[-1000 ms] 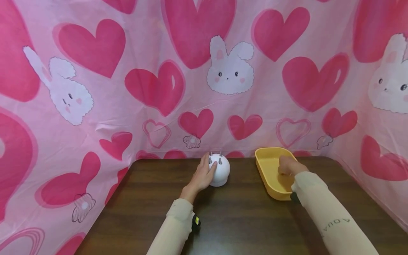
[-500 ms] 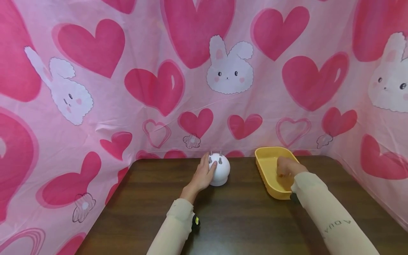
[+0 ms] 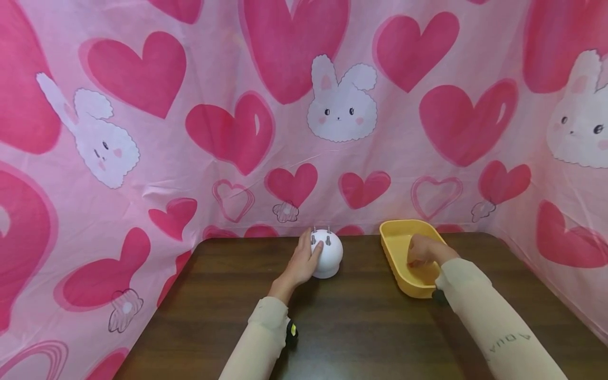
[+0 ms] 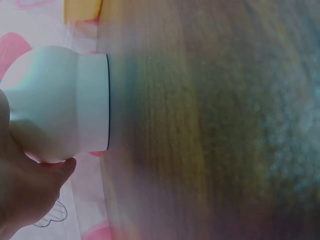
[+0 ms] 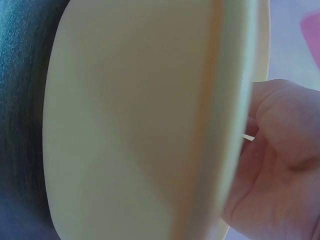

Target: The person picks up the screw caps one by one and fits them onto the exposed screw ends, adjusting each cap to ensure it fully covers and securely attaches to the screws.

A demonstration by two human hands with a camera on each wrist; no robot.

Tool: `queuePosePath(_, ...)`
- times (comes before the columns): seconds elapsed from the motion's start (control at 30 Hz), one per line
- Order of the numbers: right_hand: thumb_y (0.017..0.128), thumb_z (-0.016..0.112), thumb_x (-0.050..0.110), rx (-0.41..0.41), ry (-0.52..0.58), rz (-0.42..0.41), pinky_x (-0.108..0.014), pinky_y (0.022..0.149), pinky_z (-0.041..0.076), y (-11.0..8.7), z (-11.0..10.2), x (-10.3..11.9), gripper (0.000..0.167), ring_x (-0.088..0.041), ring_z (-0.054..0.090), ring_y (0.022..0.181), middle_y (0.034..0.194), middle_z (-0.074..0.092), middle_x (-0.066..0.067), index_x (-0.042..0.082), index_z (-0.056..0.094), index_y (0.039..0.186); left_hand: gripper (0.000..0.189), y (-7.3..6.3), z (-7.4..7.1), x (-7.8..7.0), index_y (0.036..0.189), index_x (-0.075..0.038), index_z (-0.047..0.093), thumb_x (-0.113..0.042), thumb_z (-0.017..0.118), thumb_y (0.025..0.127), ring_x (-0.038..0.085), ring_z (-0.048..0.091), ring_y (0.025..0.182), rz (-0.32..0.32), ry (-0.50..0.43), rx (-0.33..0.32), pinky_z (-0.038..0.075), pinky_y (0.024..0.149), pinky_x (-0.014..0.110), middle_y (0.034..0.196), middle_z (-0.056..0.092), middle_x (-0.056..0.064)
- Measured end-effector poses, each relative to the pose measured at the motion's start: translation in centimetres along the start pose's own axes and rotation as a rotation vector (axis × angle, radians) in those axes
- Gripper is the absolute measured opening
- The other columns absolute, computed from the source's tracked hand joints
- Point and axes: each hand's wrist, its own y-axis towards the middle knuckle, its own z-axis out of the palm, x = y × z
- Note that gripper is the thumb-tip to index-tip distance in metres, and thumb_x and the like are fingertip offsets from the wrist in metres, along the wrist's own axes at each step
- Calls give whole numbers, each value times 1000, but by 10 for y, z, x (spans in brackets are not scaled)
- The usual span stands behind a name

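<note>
My left hand (image 3: 298,262) cups the nine-o'clock side of the white globe (image 3: 331,258) ahead at twelve, presumably to steady it with its metal pins (image 3: 328,240) up. Well apart, at one o'clock, my right hand (image 3: 426,251) is inside the yellow tray (image 3: 397,238); whether its fingers grip anything, I cannot tell.

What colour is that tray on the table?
The tray is yellow; the head view shows it best.

Dark brown wood-grain tabletop (image 3: 361,322), creased pink cloth (image 3: 211,58) hanging behind it and along both sides, solid pinkish-red hearts (image 3: 467,126) printed large and small, white rabbit heads (image 3: 342,113), line-drawn hearts (image 3: 437,195), dark-outlined flowers (image 3: 126,308)
</note>
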Motion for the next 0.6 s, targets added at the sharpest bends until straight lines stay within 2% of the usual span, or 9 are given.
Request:
queuePosePath(0.3, 83, 62, -2, 4, 112, -62, -21, 50, 40, -2, 1, 2, 16, -10, 47, 53, 59, 57, 0, -14, 71, 78, 67, 1, 0, 0, 159, 3, 20, -39, 40, 110, 46, 33, 145, 77, 8, -29, 28, 118, 60, 161, 26, 25)
queuePosePath(0.47, 87, 63, -1, -1, 164, -75, -24, 53, 43, -1, 1, 4, 17, -10, 47, 55, 58, 52, 1, -16, 71, 82, 67, 2, -1, -1, 159, 2, 21, -39, 40, 110, 44, 33, 146, 59, 7, -18, 28, 118, 58, 162, 25, 23)
queuePosePath(0.6, 89, 63, 1, -11, 189, -83, -30, 61, 54, -4, 1, 6, 19, -13, 57, 63, 65, 64, -5, -16, 72, 87, 67, 2, -1, 0, 160, 1, 20, -39, 41, 110, 44, 32, 147, 43, 7, -7, 28, 119, 57, 162, 25, 22)
